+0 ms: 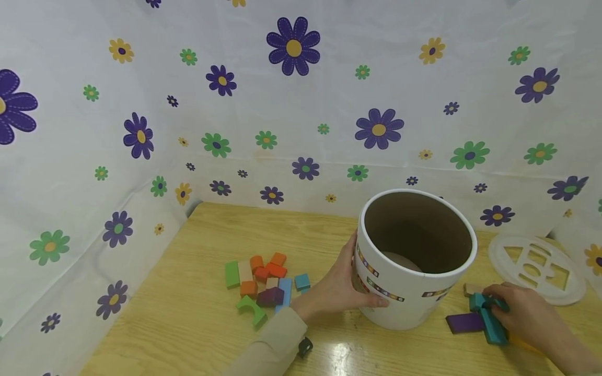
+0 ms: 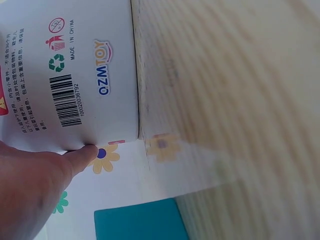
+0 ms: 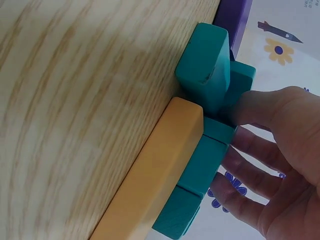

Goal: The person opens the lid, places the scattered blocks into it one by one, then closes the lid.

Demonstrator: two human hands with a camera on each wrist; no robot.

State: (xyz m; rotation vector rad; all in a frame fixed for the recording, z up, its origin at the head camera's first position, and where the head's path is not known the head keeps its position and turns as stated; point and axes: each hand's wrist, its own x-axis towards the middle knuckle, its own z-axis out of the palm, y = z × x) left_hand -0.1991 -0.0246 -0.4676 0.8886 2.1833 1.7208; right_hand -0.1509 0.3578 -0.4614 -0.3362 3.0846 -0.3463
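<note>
My left hand (image 1: 335,288) grips the side of a white cylindrical bucket (image 1: 409,305), thumb across its front and fingers round the left side. The bucket stands upright, its rim facing up. To its right, my right hand (image 1: 531,316) pinches a teal block (image 1: 498,303) among other teal blocks. In the right wrist view, the thumb (image 3: 260,107) presses one side of the teal group while the other fingers reach behind. A long yellow-orange block (image 3: 155,170) lies against the teal blocks. Beside them is a flat purple block (image 1: 464,322).
A white lid (image 1: 500,257) with shaped cutouts lies at the right rear. Left of the bucket are loose blocks, including a green block (image 1: 232,274), an orange block (image 1: 248,288) and a blue block (image 1: 302,282). Flower-patterned sheeting (image 1: 291,104) borders the wooden table (image 1: 178,313).
</note>
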